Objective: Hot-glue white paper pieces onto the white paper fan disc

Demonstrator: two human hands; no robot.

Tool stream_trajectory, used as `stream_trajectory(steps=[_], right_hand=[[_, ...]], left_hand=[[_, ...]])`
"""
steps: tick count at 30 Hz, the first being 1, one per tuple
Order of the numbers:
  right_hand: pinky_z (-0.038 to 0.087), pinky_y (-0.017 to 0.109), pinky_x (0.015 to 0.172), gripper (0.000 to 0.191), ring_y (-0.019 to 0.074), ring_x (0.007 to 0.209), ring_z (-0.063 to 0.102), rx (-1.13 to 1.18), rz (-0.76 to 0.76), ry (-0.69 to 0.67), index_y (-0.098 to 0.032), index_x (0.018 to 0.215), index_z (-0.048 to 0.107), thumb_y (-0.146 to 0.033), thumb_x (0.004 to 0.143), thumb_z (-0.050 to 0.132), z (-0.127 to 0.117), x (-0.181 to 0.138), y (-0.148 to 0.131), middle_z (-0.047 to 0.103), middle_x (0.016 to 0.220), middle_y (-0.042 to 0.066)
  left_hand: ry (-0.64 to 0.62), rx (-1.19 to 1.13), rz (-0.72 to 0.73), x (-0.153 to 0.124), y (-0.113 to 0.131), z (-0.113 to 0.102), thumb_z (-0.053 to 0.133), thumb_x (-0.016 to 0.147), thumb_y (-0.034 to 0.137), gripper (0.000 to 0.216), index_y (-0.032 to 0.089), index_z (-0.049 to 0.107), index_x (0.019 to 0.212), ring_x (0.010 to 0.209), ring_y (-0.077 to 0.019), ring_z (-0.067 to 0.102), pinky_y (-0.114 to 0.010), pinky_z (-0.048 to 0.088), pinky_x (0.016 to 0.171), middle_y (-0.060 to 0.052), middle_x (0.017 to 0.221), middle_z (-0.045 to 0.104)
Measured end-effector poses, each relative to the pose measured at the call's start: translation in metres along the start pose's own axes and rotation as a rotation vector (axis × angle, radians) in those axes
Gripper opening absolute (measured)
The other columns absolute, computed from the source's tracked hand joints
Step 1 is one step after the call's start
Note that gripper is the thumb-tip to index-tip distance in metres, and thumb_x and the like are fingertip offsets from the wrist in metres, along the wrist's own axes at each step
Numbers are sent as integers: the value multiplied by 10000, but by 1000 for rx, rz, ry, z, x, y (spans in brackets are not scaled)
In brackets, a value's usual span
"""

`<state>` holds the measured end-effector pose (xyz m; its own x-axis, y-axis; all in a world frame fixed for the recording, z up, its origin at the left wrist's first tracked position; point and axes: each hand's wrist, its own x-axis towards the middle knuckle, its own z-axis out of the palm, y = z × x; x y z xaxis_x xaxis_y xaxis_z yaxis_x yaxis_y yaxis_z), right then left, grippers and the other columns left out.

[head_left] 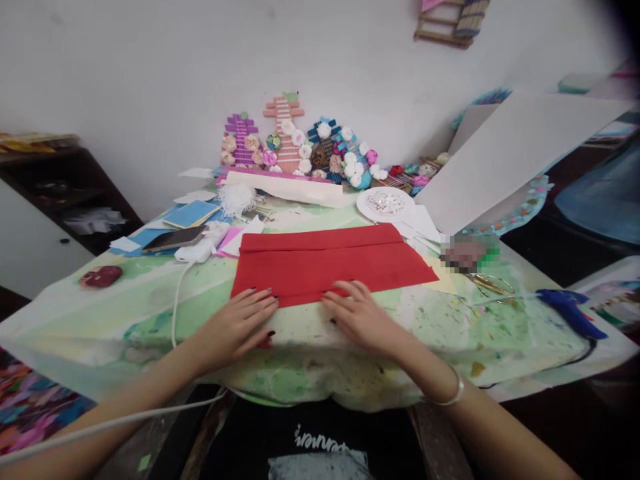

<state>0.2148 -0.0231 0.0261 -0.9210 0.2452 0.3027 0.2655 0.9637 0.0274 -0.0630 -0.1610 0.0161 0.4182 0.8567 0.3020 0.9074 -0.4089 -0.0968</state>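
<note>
A red sheet [330,267], cloth or crepe paper, lies flat in front of me with a folded strip along its far edge. My left hand [243,323] rests with fingers stretched over its near left corner, thumb spread toward me. On the near edge, right of the middle, the fingers of my right hand [357,313] lie flat and slightly apart. Under my left thumb a small bit of red [265,342] shows; what it is I cannot make out. Neither hand grips the sheet.
Right: a blue glue gun [573,312], scissors [487,287] and a blurred-out patch. Behind: a white plate [385,204] of small rolled pieces, a paper roll [285,189] and flower crafts [287,137]. Left: a power strip [203,245] with cable, a phone [175,238] and a dark red object [101,276].
</note>
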Motion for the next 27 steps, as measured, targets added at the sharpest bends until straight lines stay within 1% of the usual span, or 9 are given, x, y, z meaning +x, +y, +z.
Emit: stream_trajectory(steps=[1,2,5,9,14,19,22,27], right_hand=[[218,478,1030,396,256,1254,343,48,-43,-39,-171,1270,468,-273,891,418,2,13,-9,540,1279,89],[218,464,1037,415,235,1246,363,82,-73,-58,-163,1289,445,-296,897,405,5,23,-17,528,1291,97],[234,430,1041,435,211,1242,383,112,-68,-85,-142,1310,416,-320,917,356,14,41,-29,488,1326,117],[268,408,1025,426,223,1252,375,98,-58,-65,-129,1292,433,-315,917,357,21,49,-37,489,1320,125],[302,412,990,417,249,1242,381,48,-69,-42,-117,1290,426,-280,911,367,20,54,-45,502,1298,144],[315,437,964,359,261,1219,403,31,-86,-38,-133,1214,485,-289,912,368,17,52,-41,527,1270,135],[306,437,975,328,252,1204,424,39,-83,-48,-143,1169,511,-288,911,370,15,47,-34,537,1263,126],[274,420,1013,336,225,1222,420,78,-41,-64,-142,1192,493,-278,907,380,13,36,-22,531,1273,132]], left_hand=[[-7,-6,-4,5,5,4,435,892,315,405,173,492,1267,1239,-247,423,-439,322,1055,-83,1278,541],[-11,-14,-18,8,10,8,434,892,330,416,167,486,1271,1238,-249,425,-440,330,1049,-90,1286,533],[-11,-53,-77,7,15,14,416,897,335,433,156,462,1289,1231,-235,436,-407,364,1030,-104,1312,504],[-7,-63,-111,-1,14,19,397,901,325,459,149,410,1324,1269,-217,386,-392,325,1054,-97,1357,455],[-66,4,-106,-5,15,21,403,891,383,551,161,303,1385,1306,-226,324,-418,263,1069,-86,1399,400],[-90,-15,-149,-3,20,16,426,868,449,597,198,289,1392,1315,-226,302,-405,237,1069,-66,1411,386],[-91,-23,-184,-2,26,14,457,838,481,638,210,289,1391,1308,-241,305,-423,222,1065,-68,1416,377],[-83,-19,-203,0,29,15,477,812,505,660,210,312,1379,1275,-263,325,-444,190,1048,-80,1398,398]])
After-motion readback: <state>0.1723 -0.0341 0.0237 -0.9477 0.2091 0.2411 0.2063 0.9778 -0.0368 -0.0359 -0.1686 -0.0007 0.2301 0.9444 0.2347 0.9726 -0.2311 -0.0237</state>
